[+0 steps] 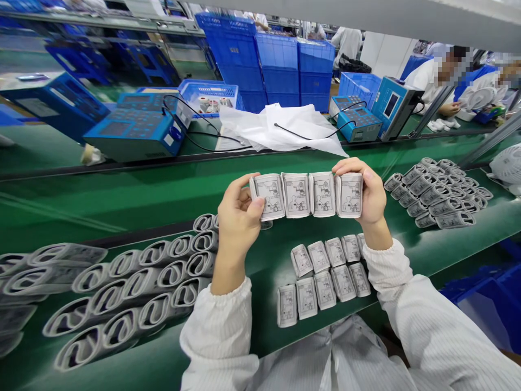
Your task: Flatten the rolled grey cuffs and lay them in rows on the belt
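My hands hold a row of several rolled grey blood pressure cuffs (306,195) upright between them, their printed diagram panels facing me. My left hand (240,212) presses the row's left end, and my right hand (362,190) grips its right end. Below the row, several similar cuffs (325,277) stand in two rows on the green conveyor belt (101,212). To the left lie many rolled cuffs with open loop ends (130,293). A further heap of cuffs (437,193) sits to the right.
Beyond the belt stand blue electronic test units (138,125) with black cables, a crumpled white plastic sheet (280,130) and stacked blue crates (277,65). Co-workers in white sleeves (443,81) sit at the far right. A metal rail (480,146) crosses the upper right.
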Demonstrator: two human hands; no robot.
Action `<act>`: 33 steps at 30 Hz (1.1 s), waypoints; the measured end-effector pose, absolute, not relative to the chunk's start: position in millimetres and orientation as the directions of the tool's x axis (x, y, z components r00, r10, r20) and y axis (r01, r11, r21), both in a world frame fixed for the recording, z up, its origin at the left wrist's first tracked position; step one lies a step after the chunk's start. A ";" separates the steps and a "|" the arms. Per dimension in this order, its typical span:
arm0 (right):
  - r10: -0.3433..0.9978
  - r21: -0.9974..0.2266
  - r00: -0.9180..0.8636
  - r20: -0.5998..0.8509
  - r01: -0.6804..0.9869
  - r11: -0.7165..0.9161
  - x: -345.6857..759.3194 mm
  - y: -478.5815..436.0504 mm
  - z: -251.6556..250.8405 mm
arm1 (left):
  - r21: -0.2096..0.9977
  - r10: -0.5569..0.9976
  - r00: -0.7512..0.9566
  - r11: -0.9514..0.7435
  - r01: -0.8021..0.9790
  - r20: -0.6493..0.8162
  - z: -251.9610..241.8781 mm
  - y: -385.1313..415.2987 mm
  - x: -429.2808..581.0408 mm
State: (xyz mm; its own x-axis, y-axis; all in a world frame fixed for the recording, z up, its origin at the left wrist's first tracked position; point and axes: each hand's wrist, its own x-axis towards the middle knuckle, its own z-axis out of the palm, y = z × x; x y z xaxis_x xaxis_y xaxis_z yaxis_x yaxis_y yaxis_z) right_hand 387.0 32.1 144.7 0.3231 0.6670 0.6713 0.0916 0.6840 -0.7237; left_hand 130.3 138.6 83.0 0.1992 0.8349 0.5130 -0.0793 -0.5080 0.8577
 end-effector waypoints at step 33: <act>0.900 -0.790 0.234 0.367 0.589 0.169 485.6 -96.1 -27.7 | 0.878 0.604 0.796 -0.402 0.258 0.043 -24.4 78.1 117.8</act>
